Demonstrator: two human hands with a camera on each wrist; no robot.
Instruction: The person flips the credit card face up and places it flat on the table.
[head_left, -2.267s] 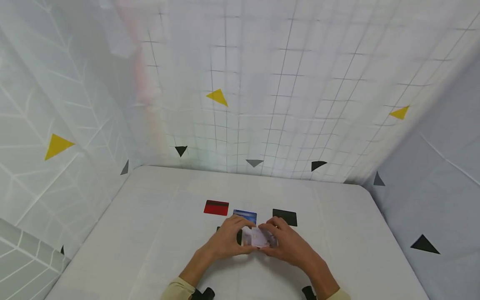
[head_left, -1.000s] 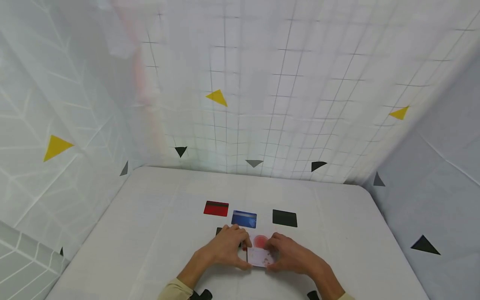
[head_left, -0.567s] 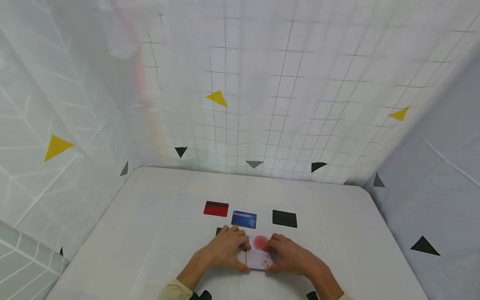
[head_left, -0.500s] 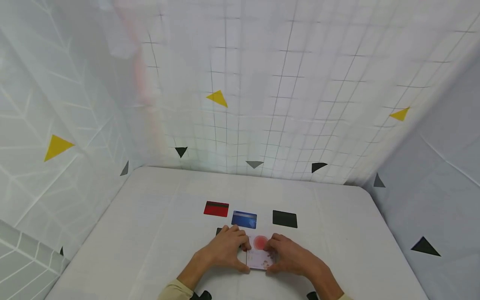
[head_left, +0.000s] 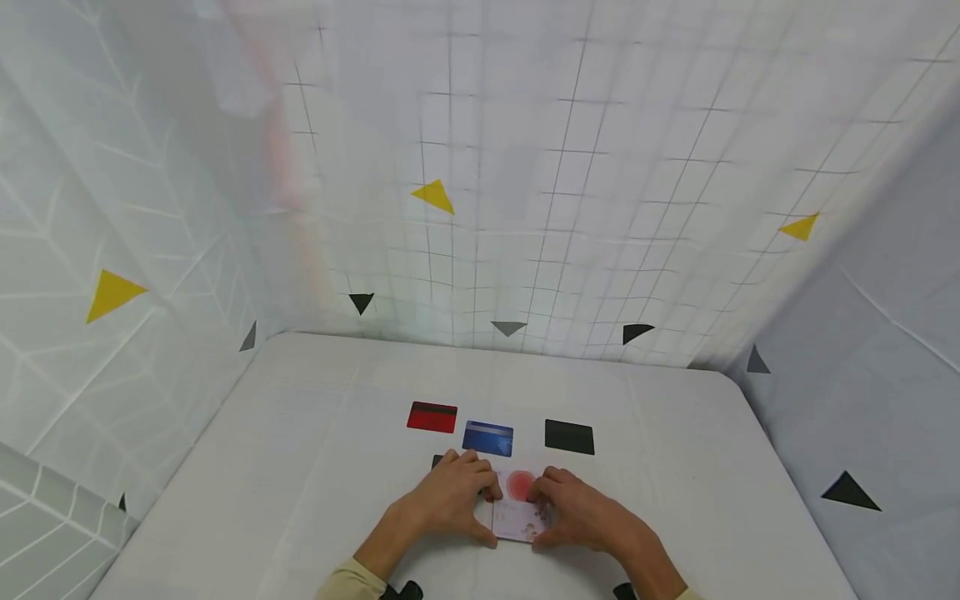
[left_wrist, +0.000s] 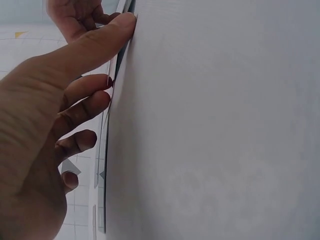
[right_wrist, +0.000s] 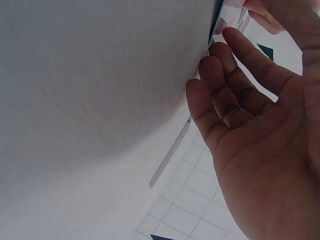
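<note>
A pale pink card (head_left: 514, 521) with a floral print lies in front of me on the white table, between my hands. Along its far side shows a pale surface with a red disc (head_left: 521, 484); whether this is a second card under it I cannot tell. My left hand (head_left: 453, 493) holds the left side, thumb at the near corner, fingers curled at the far part. On the right side my right hand (head_left: 583, 510) grips likewise, its index finger by the disc and thumb at the near corner. In the left wrist view, my left thumb (left_wrist: 95, 47) presses the card's edge.
Beyond my hands lie a red card (head_left: 432, 417) with a dark stripe, a blue card (head_left: 488, 438) and a black card (head_left: 569, 437). Another dark card (head_left: 437, 460) is mostly hidden behind my left hand. White sheets hang around the table (head_left: 300, 433).
Both hands have drawn the pink card toward me from near the blue card, baring the red disc beyond it. Over the last half second hands and card stay almost still.
</note>
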